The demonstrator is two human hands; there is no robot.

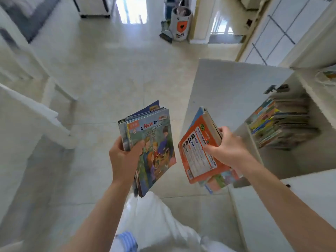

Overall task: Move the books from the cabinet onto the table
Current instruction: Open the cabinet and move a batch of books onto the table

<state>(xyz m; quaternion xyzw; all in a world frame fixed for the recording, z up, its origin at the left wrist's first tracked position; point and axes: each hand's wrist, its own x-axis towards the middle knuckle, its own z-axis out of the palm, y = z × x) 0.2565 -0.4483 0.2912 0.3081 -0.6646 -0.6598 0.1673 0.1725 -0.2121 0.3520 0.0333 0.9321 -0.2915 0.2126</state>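
The top book [152,142] in the left-hand bundle has a green and blue illustrated cover with a red and black title. The top book [200,151] in the right-hand bundle is orange with a white panel of small print. The stack of books [278,122] in the white cabinet [236,88] shows multicoloured edges. The floor [118,70] is pale beige tile. The trousers [154,220] are white.

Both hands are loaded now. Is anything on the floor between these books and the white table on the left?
Nothing visible. The left hand grips the "A New Toy" bundle, the right hand the orange-covered bundle. The tiled floor toward the white table looks bare. More books remain in the cabinet.
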